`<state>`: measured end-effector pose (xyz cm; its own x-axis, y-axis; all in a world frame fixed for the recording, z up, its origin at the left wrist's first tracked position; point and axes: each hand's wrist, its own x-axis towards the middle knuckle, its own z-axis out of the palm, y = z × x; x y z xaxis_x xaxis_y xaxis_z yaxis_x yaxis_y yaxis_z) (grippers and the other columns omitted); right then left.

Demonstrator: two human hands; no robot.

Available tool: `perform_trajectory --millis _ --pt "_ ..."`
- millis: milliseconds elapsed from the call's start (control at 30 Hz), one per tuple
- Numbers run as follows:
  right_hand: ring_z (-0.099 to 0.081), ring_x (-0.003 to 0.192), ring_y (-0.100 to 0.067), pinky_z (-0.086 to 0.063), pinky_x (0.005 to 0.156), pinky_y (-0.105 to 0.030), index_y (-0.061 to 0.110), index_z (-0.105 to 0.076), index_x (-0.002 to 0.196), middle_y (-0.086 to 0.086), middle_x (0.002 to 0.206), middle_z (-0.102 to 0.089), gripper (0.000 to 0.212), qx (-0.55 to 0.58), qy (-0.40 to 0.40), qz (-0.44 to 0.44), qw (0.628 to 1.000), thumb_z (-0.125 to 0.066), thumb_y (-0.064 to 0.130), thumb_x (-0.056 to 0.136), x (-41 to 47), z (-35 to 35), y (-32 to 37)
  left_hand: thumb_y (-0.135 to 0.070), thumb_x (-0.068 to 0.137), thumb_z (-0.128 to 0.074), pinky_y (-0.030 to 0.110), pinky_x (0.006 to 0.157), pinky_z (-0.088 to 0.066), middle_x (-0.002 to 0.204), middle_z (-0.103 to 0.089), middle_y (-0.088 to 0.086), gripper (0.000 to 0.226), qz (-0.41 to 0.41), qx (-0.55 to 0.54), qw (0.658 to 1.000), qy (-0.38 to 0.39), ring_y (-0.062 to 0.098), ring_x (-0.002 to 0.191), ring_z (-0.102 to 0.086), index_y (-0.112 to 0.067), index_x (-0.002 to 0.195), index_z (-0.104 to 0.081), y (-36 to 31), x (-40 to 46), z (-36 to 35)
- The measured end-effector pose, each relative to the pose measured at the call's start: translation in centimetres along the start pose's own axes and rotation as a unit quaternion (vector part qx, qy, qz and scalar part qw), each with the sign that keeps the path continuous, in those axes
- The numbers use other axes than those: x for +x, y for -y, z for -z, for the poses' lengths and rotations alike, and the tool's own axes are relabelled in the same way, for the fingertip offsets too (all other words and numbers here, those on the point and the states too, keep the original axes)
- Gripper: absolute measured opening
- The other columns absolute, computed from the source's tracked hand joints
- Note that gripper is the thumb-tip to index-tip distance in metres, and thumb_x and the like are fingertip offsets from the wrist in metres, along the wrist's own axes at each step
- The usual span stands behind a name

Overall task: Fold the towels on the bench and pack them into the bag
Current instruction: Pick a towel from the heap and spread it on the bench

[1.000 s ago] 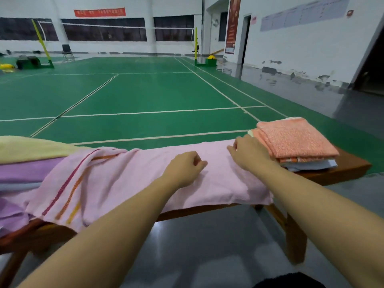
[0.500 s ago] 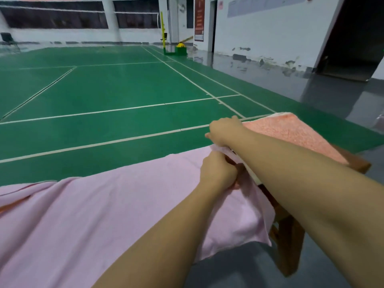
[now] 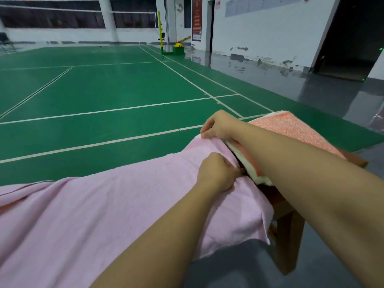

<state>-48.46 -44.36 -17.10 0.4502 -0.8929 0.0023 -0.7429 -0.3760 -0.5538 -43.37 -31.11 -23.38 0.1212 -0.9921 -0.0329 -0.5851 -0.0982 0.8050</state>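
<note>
A pink towel (image 3: 116, 204) lies spread along the wooden bench (image 3: 288, 235), its right end hanging over the front. My right hand (image 3: 218, 125) pinches the far right corner of this towel and holds it slightly raised. My left hand (image 3: 218, 173) pinches the near part of the same right edge. Just right of both hands sits a stack of folded towels (image 3: 291, 132) with an orange one on top, partly hidden behind my right forearm. No bag is in view.
Behind the bench stretches a green court floor (image 3: 104, 90) with white lines. A yellow net post on a green base (image 3: 178, 48) stands far back. Grey floor (image 3: 322, 100) runs along the right wall and under the bench.
Both hands slid to the towel's right end and took hold of its edge; the right hand now lifts the far corner. The view swung right, so the unfolded pile at left left the frame.
</note>
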Motion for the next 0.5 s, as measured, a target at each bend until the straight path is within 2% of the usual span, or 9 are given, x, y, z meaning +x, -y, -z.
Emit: perform_trajectory --millis 100,200,267,333,433,500 --pt "-0.057 0.073 0.002 -0.042 0.066 -0.018 0.02 -0.079 0.101 0.014 0.083 -0.065 0.015 0.024 -0.021 0.022 0.999 -0.079 0.016 0.086 -0.9 0.5 -0.2 -0.031 0.088 -0.073 0.039 0.075 -0.059 0.048 -0.064 0.006 0.035 0.0 -0.06 0.998 0.004 0.018 0.044 -0.056 -0.004 0.067 -0.067 0.7 -1.1 0.9" --pt "-0.058 0.078 0.001 -0.043 0.079 -0.023 0.023 -0.079 0.103 0.011 0.093 -0.067 0.017 0.04 -0.043 0.038 0.998 -0.077 0.016 0.087 -1.1 0.1 -0.5 -0.03 0.091 -0.066 0.046 0.078 -0.059 0.057 -0.07 0.008 0.023 -0.001 -0.089 0.996 -0.023 0.029 0.06 -0.068 -0.011 0.082 -0.059 0.6 -1.9 1.6" --pt "-0.061 0.086 -0.005 -0.042 0.084 -0.023 0.023 -0.078 0.106 0.008 0.103 -0.069 0.021 0.049 -0.053 0.048 0.996 -0.076 0.015 0.087 -1.2 -0.3 -0.4 -0.033 0.091 -0.064 0.044 0.079 -0.057 0.065 -0.072 0.007 0.02 -0.003 -0.063 0.996 -0.056 0.027 0.068 -0.069 -0.017 0.082 -0.056 0.7 -2.2 2.1" --pt "-0.061 0.098 -0.01 -0.041 0.087 -0.022 0.02 -0.075 0.114 0.006 0.112 -0.068 0.028 0.061 -0.057 0.058 0.995 -0.076 0.013 0.087 -1.5 -0.5 -0.2 -0.032 0.092 -0.067 0.041 0.077 -0.056 0.076 -0.074 0.009 0.021 0.006 -0.068 0.995 -0.069 0.024 0.071 -0.067 -0.015 0.083 -0.057 0.7 -2.6 2.8" --pt "-0.061 0.104 -0.014 -0.043 0.087 -0.024 0.015 -0.071 0.123 0.002 0.118 -0.066 0.037 0.106 -0.074 0.054 0.99 -0.076 0.009 0.086 -1.9 -0.6 0.1 -0.01 0.096 -0.065 0.042 0.071 -0.061 0.089 -0.07 0.022 0.012 0.048 -0.253 0.966 -0.036 0.023 0.065 -0.064 -0.007 0.102 -0.055 0.1 -3.6 3.6" --pt "-0.065 0.099 -0.021 -0.052 0.078 -0.028 0.013 -0.068 0.126 -0.005 0.12 -0.067 0.043 0.18 -0.093 0.039 0.979 -0.077 0.006 0.084 -2.0 -0.7 0.2 -0.002 0.1 -0.054 0.047 0.077 -0.063 0.1 -0.07 0.025 0.019 0.081 -0.354 0.931 -0.019 0.026 0.068 -0.067 -0.012 0.116 -0.049 -0.2 -4.0 4.0"
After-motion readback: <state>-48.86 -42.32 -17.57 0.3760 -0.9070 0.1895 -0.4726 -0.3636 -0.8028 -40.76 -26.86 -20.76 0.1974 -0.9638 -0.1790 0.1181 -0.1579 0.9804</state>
